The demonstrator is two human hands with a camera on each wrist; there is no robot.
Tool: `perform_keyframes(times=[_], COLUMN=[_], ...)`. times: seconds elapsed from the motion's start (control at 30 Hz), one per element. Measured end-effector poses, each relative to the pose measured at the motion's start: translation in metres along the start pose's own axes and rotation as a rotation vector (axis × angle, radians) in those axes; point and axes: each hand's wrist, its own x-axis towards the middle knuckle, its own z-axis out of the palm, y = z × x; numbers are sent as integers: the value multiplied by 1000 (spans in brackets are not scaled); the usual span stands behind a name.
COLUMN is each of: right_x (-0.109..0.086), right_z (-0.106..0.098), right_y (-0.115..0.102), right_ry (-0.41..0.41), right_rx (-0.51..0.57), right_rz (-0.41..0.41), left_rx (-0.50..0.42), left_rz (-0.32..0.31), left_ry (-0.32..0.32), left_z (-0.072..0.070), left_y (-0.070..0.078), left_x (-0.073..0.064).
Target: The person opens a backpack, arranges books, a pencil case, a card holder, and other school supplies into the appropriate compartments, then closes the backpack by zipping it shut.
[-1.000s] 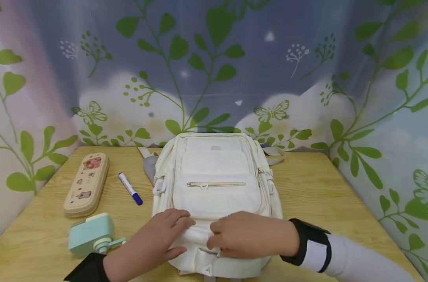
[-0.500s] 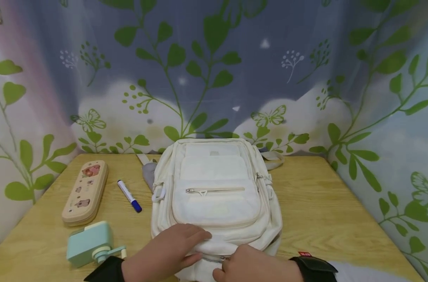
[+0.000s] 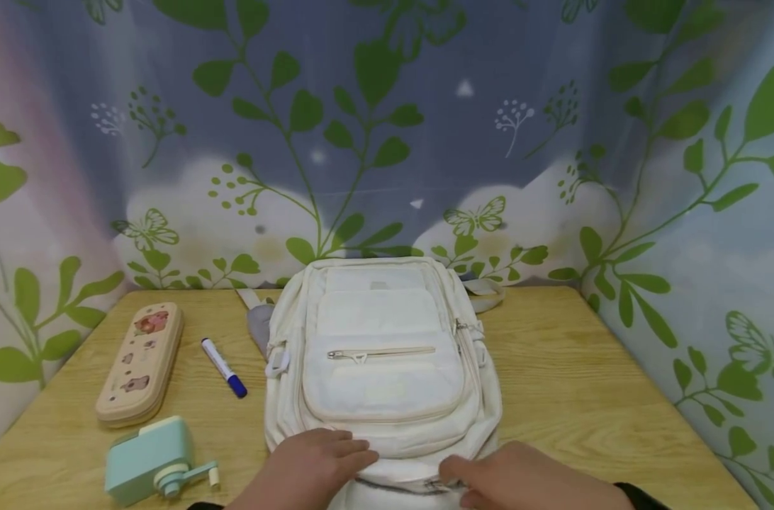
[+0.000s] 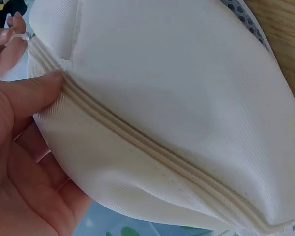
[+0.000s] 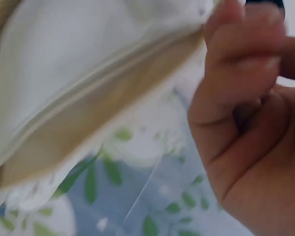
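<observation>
A cream-white backpack (image 3: 387,386) lies front up on the wooden table, its bottom end toward me. A curved zipper (image 4: 137,137) runs along this near end. My left hand (image 3: 313,464) grips the bag's edge, thumb pressed beside the zipper and fingers behind the fabric in the left wrist view. Farther right, my right hand (image 3: 521,478) pinches the zipper pull, seen small at the left wrist view's top left. The right wrist view shows this hand (image 5: 255,123) blurred with fingers curled, close to the zipper's end; the pull itself is hidden there.
Left of the backpack lie a beige pencil case (image 3: 141,365) with printed pictures and a white marker (image 3: 223,367) with a blue cap. A mint pencil sharpener (image 3: 149,460) with a crank stands nearer me. A leaf-patterned curtain (image 3: 361,177) hangs behind the table.
My right hand has moved right along the near zipper with the pull, away from my left hand. My left hand stays on the bag's near edge. The head view has tilted up.
</observation>
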Motion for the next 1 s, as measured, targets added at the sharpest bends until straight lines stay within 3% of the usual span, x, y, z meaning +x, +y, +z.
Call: perform_keyframes(times=[0.07,0.17,0.33,0.5,0.6,0.83,1.0], right_x=[-14,-29,-36,-29,-19,9,32], right_z=[-5,-9,-16,-18,-13,2,6], right_y=[11,29,53,85,107,161,190], right_ry=[-38,-55,-85,-24,31,230,253], right_rx=[70,125,152,-47,-193,-379,-368], right_rz=[80,130,308,526,598,606,667], left_rx=[20,23,20,41,48,59,42], left_rz=[8,15,46,118,165,241,233], left_ry=[-6,-22,-37,-8,12,-12,-22], left_z=[0,0,3,6,8,14,16], left_y=[0,-1,-4,-8,-11,-16,-18], left_x=[-1,-1,-4,-10,-12,-13,-16])
